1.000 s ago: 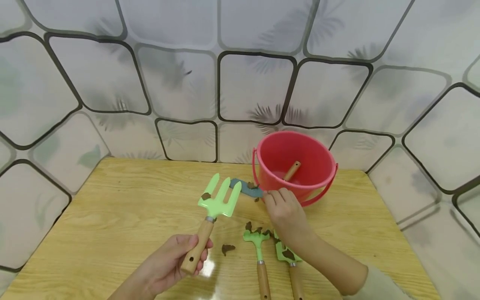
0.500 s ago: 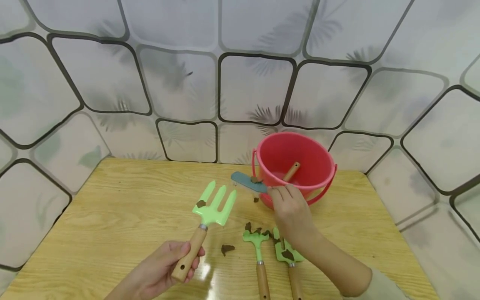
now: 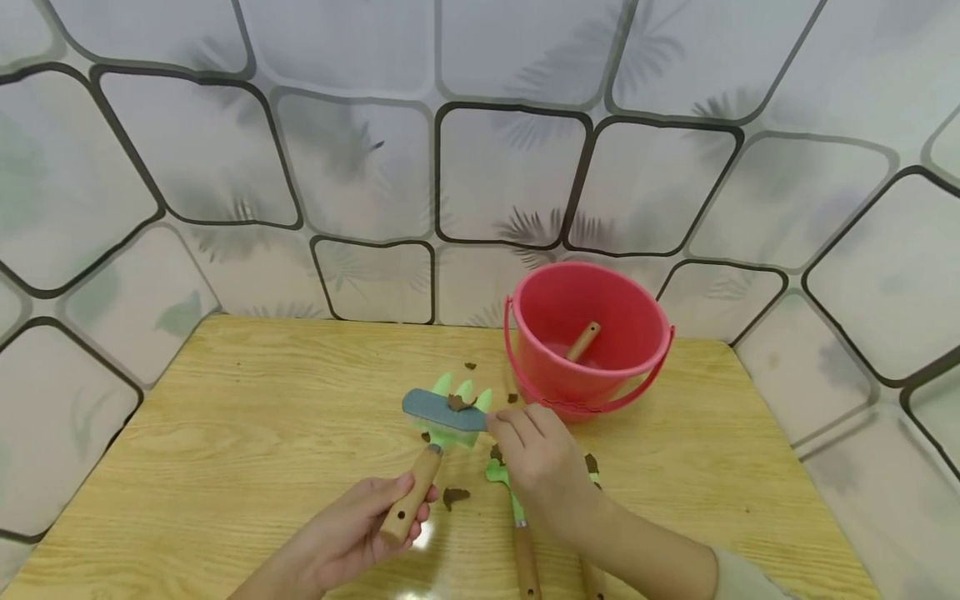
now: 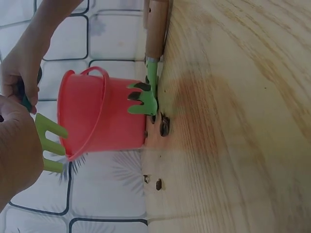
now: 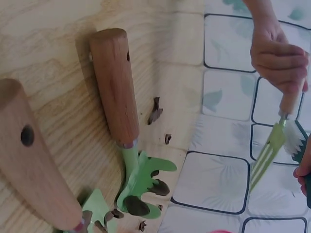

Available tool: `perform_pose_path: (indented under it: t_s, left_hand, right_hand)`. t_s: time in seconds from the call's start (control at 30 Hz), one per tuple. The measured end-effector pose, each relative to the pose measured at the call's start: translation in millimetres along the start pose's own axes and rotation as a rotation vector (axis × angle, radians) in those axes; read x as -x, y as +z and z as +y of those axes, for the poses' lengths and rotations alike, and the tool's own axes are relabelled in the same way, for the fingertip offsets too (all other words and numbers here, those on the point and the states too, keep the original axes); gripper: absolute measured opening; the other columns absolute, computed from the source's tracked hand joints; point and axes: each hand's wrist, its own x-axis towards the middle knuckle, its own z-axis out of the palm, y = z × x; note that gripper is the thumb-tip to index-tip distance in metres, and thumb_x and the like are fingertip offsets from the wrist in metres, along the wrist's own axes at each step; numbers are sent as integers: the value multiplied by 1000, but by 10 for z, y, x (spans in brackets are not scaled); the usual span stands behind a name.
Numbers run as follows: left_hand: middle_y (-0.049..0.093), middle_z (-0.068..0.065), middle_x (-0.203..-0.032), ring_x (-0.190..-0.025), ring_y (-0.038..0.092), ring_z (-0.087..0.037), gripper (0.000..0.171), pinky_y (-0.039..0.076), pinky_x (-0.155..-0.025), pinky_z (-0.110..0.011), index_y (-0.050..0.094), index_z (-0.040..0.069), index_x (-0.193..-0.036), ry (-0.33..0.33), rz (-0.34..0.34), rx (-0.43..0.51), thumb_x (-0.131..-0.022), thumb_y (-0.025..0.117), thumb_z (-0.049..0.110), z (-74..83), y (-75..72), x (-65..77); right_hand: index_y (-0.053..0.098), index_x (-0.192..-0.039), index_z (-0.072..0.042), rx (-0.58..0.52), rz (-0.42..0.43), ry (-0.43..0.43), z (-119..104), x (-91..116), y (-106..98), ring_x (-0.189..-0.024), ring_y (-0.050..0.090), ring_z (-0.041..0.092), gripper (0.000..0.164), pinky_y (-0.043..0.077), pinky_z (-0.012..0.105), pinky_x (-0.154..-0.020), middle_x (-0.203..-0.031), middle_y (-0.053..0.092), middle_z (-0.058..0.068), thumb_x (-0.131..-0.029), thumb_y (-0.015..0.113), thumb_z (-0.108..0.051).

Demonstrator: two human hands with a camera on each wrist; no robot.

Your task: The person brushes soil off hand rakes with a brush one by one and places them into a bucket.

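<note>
The red bucket [image 3: 551, 375] stands near the back of the table [image 3: 300, 400]. In front of it and to its left, the left hand [image 3: 369, 518] grips the green fork [image 3: 417, 493] by its wooden handle and holds it up. The right hand [image 3: 546, 465], just in front of the bucket, pinches the blue brush [image 3: 435, 408]. The brush lies across the fork's prongs; I can't tell if its white bristles [image 5: 293, 138] touch them. It looks like the step now is brushing the fork clean, and the next move seems to call for a steady fork and small, soft strokes. A brown bit [image 3: 458, 402] on the brush's back might drop off. In front of the bucket, a green rake [image 3: 524, 550] and another tool [image 3: 592, 577] lie by the right arm, so it could bump them. More brown crumbs [image 3: 454, 498] lie in front of the bucket. A wooden stick [image 3: 582, 342] leans inside it.
</note>
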Motion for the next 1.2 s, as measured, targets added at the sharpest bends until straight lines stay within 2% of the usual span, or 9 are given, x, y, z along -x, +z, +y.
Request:
perform_pose_path:
  t_s: [0.23, 0.37, 0.47, 0.57, 0.63, 0.7, 0.87, 1.03, 1.2]
  left_hand:
    - [66, 4, -90, -78, 64, -1, 33, 53, -73, -12, 63, 5, -107, -12, 36, -76, -102, 42, 30, -8, 72, -20]
    - [67, 5, -87, -76, 64, 0, 32, 53, -69, -13, 64, 7, -106, 4, 36, -124, -102, 42, 29, -17, 101, 6]
    - [67, 5, -87, -76, 64, 0, 31, 53, -68, -12, 64, 7, -105, 12, 32, -112, -103, 41, 28, -19, 107, 21]
    - [67, 4, -87, -76, 64, 0, 32, 52, -68, -11, 65, 7, -105, 0, 38, -69, -102, 41, 28, -24, 102, 37]
    - [65, 3, -90, -77, 64, 0, 32, 52, -69, -10, 63, 5, -106, -6, 43, -20, -102, 42, 29, -36, 87, 55]
    - [65, 1, -92, -79, 64, -1, 32, 52, -72, -10, 61, 3, -107, -8, 42, 38, -102, 42, 29, -48, 65, 71]
    - [65, 1, -95, -81, 65, -2, 32, 51, -76, -10, 58, 3, -108, 7, -10, 119, -104, 37, 26, -65, 3, 112]
    - [64, 1, -97, -81, 65, -1, 32, 51, -76, -10, 61, 4, -107, 2, -24, 88, -104, 36, 25, -64, -16, 130]
    - [65, 2, -93, -79, 64, -1, 33, 51, -75, -11, 63, 5, -106, -1, -2, 34, -103, 37, 27, -45, -2, 119]
  right_hand:
    - [69, -88, 1, -14, -76, -7, -44, 46, 8, -66, 54, 19, 24, 45, 23, -59, -80, 69, 8, -97, 47, 0]
    - [68, -88, 2, -22, -63, -9, 10, 54, 47, -67, 55, 20, 18, 46, 24, -61, -80, 69, 9, -94, 51, 2]
    - [68, -88, 2, -7, -59, -13, 53, 67, 93, -69, 56, 21, 19, 47, 25, -63, -80, 68, 9, -94, 50, 3]
    - [66, -88, 3, 9, -86, -6, 108, 108, 172, -70, 56, 22, 7, 48, 27, -64, -80, 68, 10, -87, 61, 6]
    - [65, -86, 2, 19, -124, 31, 163, 145, 248, -71, 57, 22, 12, 49, 27, -64, -79, 67, 10, -79, 67, 10]
    - [63, -84, 0, -3, -170, 116, 228, 187, 325, -71, 56, 22, 22, 50, 28, -64, -78, 66, 9, -70, 70, 16]
    - [63, -84, -2, -35, -299, 323, 376, 273, 428, -74, 55, 24, 30, 50, 30, -68, -79, 65, 9, -65, 65, 21]
    - [63, -85, -3, 19, -336, 367, 467, 308, 418, -74, 54, 25, 27, 50, 31, -69, -79, 65, 8, -65, 68, 16]
    - [62, -84, -2, 13, -267, 312, 457, 284, 307, -72, 55, 25, 26, 50, 30, -65, -78, 64, 9, -67, 70, 16]
